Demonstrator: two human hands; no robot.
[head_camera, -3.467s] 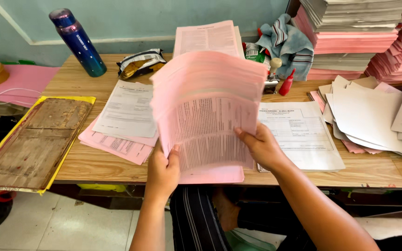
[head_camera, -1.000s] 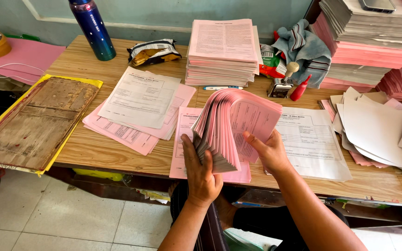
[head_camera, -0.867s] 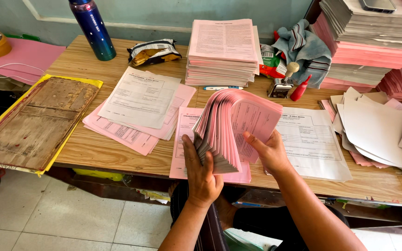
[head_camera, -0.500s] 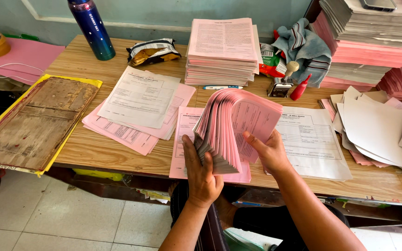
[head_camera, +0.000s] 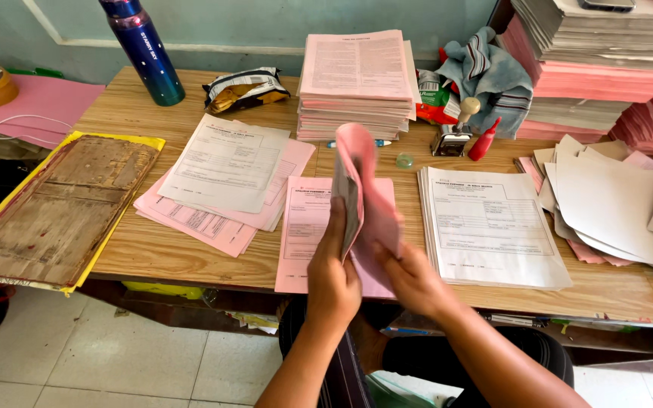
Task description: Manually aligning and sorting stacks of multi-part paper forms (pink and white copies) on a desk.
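The left hand (head_camera: 334,276) grips a pink sheaf (head_camera: 363,189) upright, edge-on, thumb and fingers closed on its lower edge. The right hand (head_camera: 413,278) pinches the sheaf's lower right corner from below. The sheaf stands above a pink form (head_camera: 307,227) lying on the surface (head_camera: 190,261), just left of a white stack (head_camera: 489,227).

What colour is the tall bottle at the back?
The bottle is shiny blue, best seen in the head view.

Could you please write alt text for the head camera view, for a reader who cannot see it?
A person's left hand and right hand hold a bent sheaf of pink printed paper forms upright over a wooden desk. Loose pink and white forms, a white form stack and a blue metal bottle surround it.
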